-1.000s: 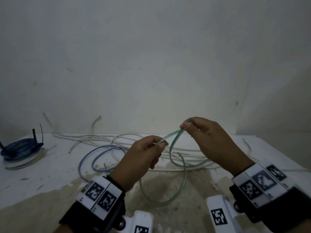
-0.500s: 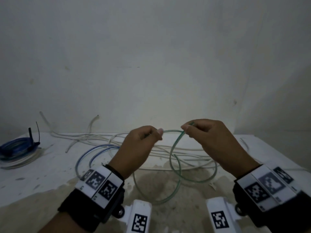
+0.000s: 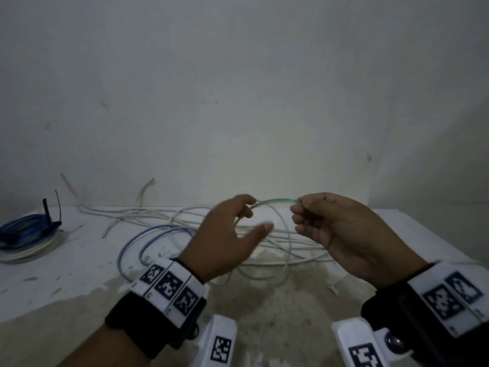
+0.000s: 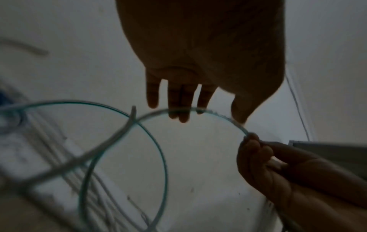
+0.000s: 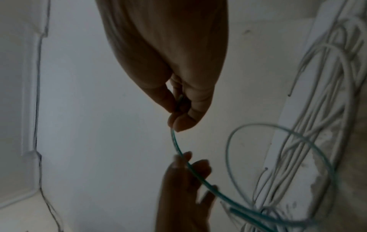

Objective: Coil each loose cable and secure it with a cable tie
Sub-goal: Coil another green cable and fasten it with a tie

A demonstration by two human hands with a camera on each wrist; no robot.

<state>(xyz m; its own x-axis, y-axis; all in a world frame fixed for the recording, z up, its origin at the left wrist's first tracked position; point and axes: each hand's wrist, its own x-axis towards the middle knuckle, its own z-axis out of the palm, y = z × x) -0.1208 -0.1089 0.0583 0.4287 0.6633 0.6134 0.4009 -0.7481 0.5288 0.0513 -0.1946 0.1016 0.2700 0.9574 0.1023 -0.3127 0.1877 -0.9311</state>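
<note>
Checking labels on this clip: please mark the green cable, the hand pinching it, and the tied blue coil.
green cable (image 3: 277, 201), head view, on the arc between the hands.
right hand (image 3: 341, 229), head view, on the back of the hand.
blue coil (image 3: 23, 227), head view, on its bundled loops.

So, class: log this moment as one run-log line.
right hand: pinches green cable | left hand: open, fingers touching cable | loops hanging | untied

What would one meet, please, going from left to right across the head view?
Tied blue coil → loose blue cable → left hand → green cable → right hand.
</note>
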